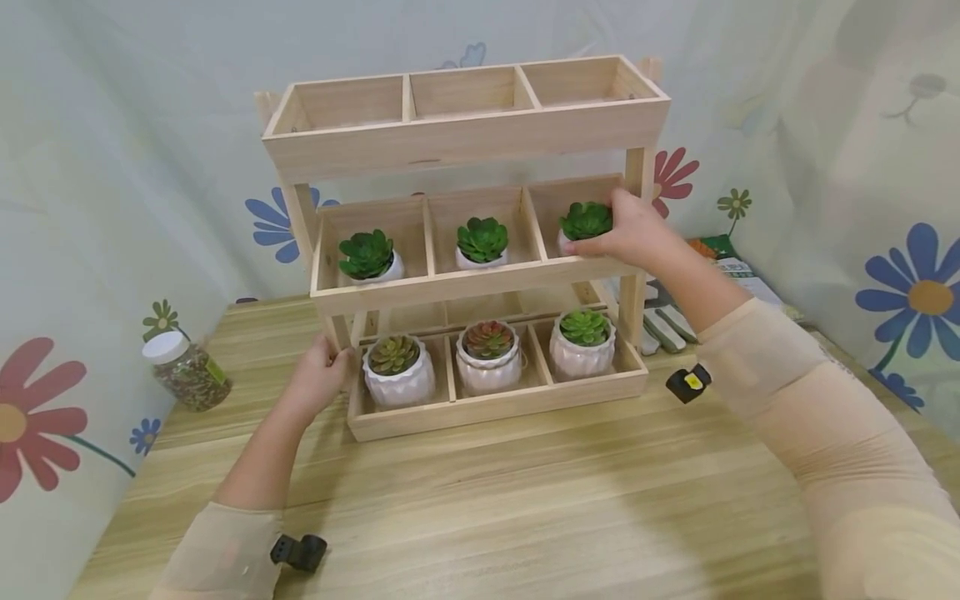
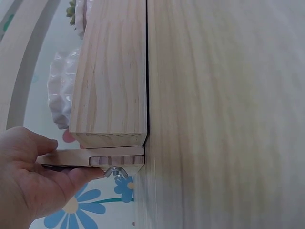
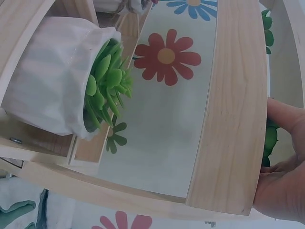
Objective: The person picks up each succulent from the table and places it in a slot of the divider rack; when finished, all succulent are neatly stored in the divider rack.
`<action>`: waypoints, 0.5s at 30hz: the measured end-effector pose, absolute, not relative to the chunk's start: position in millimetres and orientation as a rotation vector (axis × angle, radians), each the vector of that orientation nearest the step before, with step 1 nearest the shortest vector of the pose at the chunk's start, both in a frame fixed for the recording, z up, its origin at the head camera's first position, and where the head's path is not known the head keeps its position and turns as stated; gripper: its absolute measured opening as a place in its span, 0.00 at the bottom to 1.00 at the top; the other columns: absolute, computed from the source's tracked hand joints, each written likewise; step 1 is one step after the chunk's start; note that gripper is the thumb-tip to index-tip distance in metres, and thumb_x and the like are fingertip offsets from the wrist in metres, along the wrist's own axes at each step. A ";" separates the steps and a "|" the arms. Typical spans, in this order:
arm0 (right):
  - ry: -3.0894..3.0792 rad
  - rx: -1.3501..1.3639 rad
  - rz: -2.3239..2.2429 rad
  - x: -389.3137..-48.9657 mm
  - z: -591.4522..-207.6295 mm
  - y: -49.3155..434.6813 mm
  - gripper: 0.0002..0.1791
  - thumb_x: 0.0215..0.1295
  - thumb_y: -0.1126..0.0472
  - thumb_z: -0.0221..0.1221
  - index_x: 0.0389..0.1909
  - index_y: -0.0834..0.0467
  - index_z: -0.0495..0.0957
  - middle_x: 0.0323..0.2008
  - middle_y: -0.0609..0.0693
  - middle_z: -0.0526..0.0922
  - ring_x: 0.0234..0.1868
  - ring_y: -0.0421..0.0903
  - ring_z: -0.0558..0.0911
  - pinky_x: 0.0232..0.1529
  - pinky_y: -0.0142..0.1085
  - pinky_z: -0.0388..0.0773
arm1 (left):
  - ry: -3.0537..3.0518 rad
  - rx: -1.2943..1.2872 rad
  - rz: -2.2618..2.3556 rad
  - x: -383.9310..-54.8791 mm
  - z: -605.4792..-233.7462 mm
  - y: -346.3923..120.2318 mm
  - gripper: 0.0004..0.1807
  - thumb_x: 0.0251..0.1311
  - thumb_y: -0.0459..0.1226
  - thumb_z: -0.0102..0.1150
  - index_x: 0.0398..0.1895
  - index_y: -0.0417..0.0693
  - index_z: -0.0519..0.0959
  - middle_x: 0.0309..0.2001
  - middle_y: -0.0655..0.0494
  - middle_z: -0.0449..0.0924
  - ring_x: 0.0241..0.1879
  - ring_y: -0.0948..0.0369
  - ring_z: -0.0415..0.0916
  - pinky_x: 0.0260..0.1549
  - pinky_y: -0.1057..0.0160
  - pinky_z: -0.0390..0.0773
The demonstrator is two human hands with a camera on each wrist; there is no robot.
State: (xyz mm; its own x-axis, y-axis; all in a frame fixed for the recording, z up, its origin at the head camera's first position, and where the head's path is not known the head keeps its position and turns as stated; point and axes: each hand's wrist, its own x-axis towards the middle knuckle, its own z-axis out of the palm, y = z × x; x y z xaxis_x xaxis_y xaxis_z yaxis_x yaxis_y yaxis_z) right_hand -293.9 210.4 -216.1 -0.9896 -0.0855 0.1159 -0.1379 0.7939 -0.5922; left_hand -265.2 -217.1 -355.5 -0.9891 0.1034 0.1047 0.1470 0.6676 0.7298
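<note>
A three-tier wooden plant stand (image 1: 465, 146) stands on the table. My left hand (image 1: 318, 382) grips its left leg low down; in the left wrist view, thumb and fingers (image 2: 76, 177) lie on opposite sides of the wooden leg (image 2: 66, 156), close to a wing nut (image 2: 116, 171). In the middle tier's right compartment, my right hand (image 1: 637, 232) holds a potted green succulent (image 1: 587, 220) by its white pot, partly hidden by the hand. Two more green succulents, left (image 1: 367, 254) and centre (image 1: 482, 241), share that tier. Three white ribbed pots (image 1: 400, 385) with succulents fill the bottom tier.
The top tier (image 1: 457, 92) has three compartments with no pots. At the left stands a white-lidded jar (image 1: 187, 371) of small pebbles. Behind the stand's right side lie tools with pale handles (image 1: 667, 327) and some packets (image 1: 738, 268). A flower-printed curtain (image 1: 135, 167) surrounds the table.
</note>
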 end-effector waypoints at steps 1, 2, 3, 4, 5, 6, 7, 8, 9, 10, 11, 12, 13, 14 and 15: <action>-2.897 0.183 0.966 -292.8 -216.1 209.9 0.46 0.49 0.43 0.68 0.56 0.68 0.59 0.50 0.63 0.68 0.48 0.57 0.68 0.51 0.51 0.70 | -2.822 -0.209 -1.242 -265.2 -355.2 -217.6 0.20 0.70 0.36 0.39 0.55 0.25 0.58 0.48 0.26 0.70 0.49 0.40 0.69 0.47 0.45 0.71; -2.894 0.187 0.967 -291.8 -216.1 209.6 0.45 0.49 0.43 0.68 0.56 0.69 0.59 0.49 0.63 0.68 0.48 0.57 0.69 0.50 0.51 0.70 | -2.823 -0.207 -1.241 -265.3 -354.9 -218.0 0.20 0.70 0.36 0.39 0.55 0.25 0.58 0.48 0.26 0.69 0.49 0.40 0.69 0.47 0.45 0.71; -2.891 0.192 0.969 -290.7 -216.1 209.5 0.44 0.50 0.43 0.68 0.55 0.69 0.60 0.48 0.63 0.68 0.47 0.57 0.69 0.49 0.51 0.71 | -2.824 -0.203 -1.231 -265.2 -354.7 -218.3 0.20 0.70 0.36 0.39 0.54 0.25 0.59 0.48 0.27 0.70 0.49 0.40 0.69 0.46 0.45 0.71; -2.888 0.199 0.970 -289.9 -216.2 209.5 0.43 0.50 0.43 0.68 0.54 0.69 0.60 0.48 0.63 0.69 0.47 0.56 0.69 0.49 0.50 0.71 | -2.826 -0.200 -1.226 -265.2 -354.7 -218.8 0.20 0.70 0.37 0.39 0.54 0.25 0.59 0.47 0.27 0.70 0.49 0.40 0.69 0.46 0.45 0.71; -2.885 0.207 0.975 -289.3 -216.6 209.7 0.43 0.50 0.43 0.67 0.54 0.69 0.60 0.47 0.63 0.69 0.47 0.56 0.69 0.48 0.50 0.71 | -2.828 -0.195 -1.219 -264.8 -354.4 -218.7 0.20 0.70 0.37 0.39 0.54 0.26 0.59 0.47 0.27 0.70 0.49 0.40 0.69 0.46 0.45 0.71; -2.879 0.215 0.985 -288.5 -217.2 209.9 0.43 0.50 0.43 0.67 0.54 0.69 0.60 0.48 0.63 0.69 0.47 0.56 0.70 0.49 0.50 0.71 | -2.830 -0.193 -1.215 -264.5 -354.3 -218.7 0.20 0.70 0.37 0.39 0.54 0.26 0.59 0.47 0.27 0.70 0.49 0.40 0.69 0.46 0.45 0.71; -2.871 0.224 1.001 -287.7 -218.0 210.2 0.44 0.50 0.43 0.68 0.55 0.68 0.60 0.48 0.63 0.69 0.47 0.56 0.70 0.49 0.51 0.70 | -2.830 -0.188 -1.209 -264.0 -354.2 -218.6 0.20 0.70 0.37 0.39 0.53 0.26 0.59 0.47 0.27 0.70 0.49 0.40 0.69 0.47 0.45 0.71; -2.859 0.230 1.021 -286.4 -218.9 210.6 0.44 0.50 0.43 0.68 0.56 0.68 0.59 0.49 0.63 0.69 0.48 0.56 0.70 0.50 0.51 0.70 | -2.829 -0.186 -1.202 -263.7 -354.2 -218.4 0.20 0.70 0.37 0.40 0.53 0.26 0.59 0.47 0.27 0.71 0.48 0.40 0.69 0.47 0.45 0.71; -2.842 0.237 1.043 -284.9 -220.3 211.0 0.45 0.50 0.43 0.68 0.57 0.68 0.59 0.49 0.63 0.68 0.49 0.57 0.69 0.51 0.51 0.70 | -2.828 -0.185 -1.200 -263.5 -354.2 -218.3 0.19 0.70 0.37 0.40 0.53 0.26 0.60 0.46 0.27 0.71 0.48 0.40 0.70 0.46 0.46 0.71; -2.823 0.243 1.064 -282.9 -221.5 211.5 0.46 0.49 0.43 0.68 0.58 0.67 0.58 0.51 0.63 0.68 0.50 0.57 0.69 0.52 0.51 0.69 | -2.826 -0.184 -1.201 -263.1 -353.9 -218.0 0.19 0.69 0.37 0.40 0.52 0.26 0.60 0.45 0.28 0.71 0.47 0.41 0.70 0.44 0.46 0.72; -2.799 0.248 1.089 -280.5 -223.1 212.0 0.47 0.49 0.43 0.68 0.60 0.67 0.57 0.52 0.63 0.67 0.52 0.57 0.68 0.53 0.51 0.68 | -2.824 -0.188 -1.198 -262.9 -353.8 -217.6 0.19 0.70 0.37 0.40 0.52 0.26 0.60 0.44 0.28 0.71 0.45 0.41 0.70 0.42 0.48 0.73; -2.772 0.254 1.117 -277.5 -224.8 212.7 0.48 0.50 0.44 0.69 0.61 0.67 0.56 0.54 0.63 0.66 0.54 0.57 0.68 0.55 0.50 0.67 | -2.824 -0.188 -1.196 -263.1 -353.8 -217.7 0.18 0.70 0.37 0.40 0.50 0.26 0.61 0.43 0.29 0.72 0.43 0.42 0.71 0.39 0.49 0.74; -2.742 0.259 1.155 -274.3 -226.5 213.4 0.49 0.50 0.45 0.69 0.63 0.66 0.55 0.57 0.63 0.65 0.56 0.57 0.67 0.57 0.50 0.66 | -2.823 -0.188 -1.194 -263.3 -353.6 -217.7 0.18 0.70 0.37 0.40 0.49 0.26 0.61 0.42 0.30 0.72 0.41 0.44 0.70 0.37 0.51 0.74; -2.708 0.265 1.188 -270.9 -228.3 214.2 0.49 0.50 0.45 0.69 0.64 0.66 0.54 0.59 0.63 0.64 0.58 0.57 0.66 0.58 0.50 0.65 | -2.824 -0.191 -1.197 -263.7 -353.4 -217.9 0.18 0.70 0.37 0.40 0.49 0.26 0.61 0.41 0.31 0.71 0.40 0.45 0.70 0.35 0.53 0.73; -2.675 0.272 1.226 -267.1 -230.2 215.3 0.50 0.51 0.45 0.68 0.65 0.65 0.52 0.61 0.62 0.63 0.60 0.56 0.64 0.58 0.49 0.65 | -2.824 -0.193 -1.201 -264.1 -353.3 -217.6 0.18 0.70 0.37 0.40 0.49 0.26 0.62 0.41 0.32 0.71 0.39 0.46 0.70 0.33 0.55 0.73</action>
